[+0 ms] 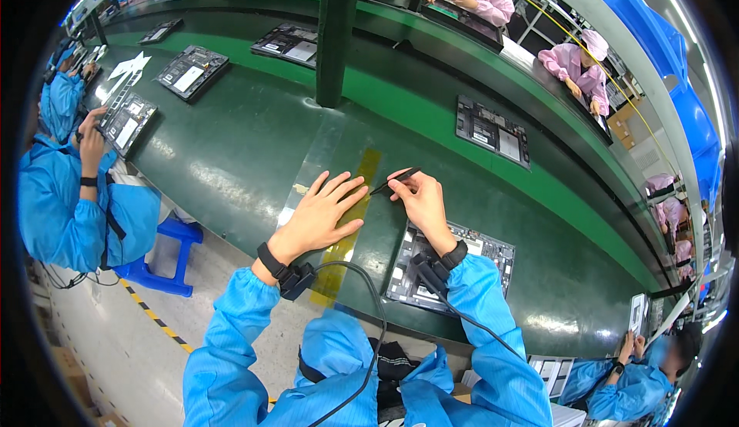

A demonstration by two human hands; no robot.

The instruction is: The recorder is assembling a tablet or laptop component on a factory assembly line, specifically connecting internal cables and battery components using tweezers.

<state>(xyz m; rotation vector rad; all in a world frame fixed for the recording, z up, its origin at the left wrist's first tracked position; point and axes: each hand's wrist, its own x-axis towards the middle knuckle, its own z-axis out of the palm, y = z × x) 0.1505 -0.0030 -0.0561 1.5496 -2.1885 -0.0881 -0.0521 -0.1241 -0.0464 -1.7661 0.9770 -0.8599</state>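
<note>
My left hand [327,215] lies flat with fingers spread on the green bench, over a strip of yellow see-through tape [371,167]. Close by on the right, my right hand [422,205] pinches slim black pointed tweezers [404,175], their tip beside the tape and near my left fingertips. Below my right wrist rests an opened laptop base [493,254] with its inner parts showing; my forearm hides part of it. Both wrists wear black bands with cables.
Several other opened laptop bases sit along the bench and belt, one at the right [493,134] and one at the left [192,73]. A green post [337,34] rises mid-bench. Co-workers in blue sit at both sides. A blue stool [165,257] stands on the left.
</note>
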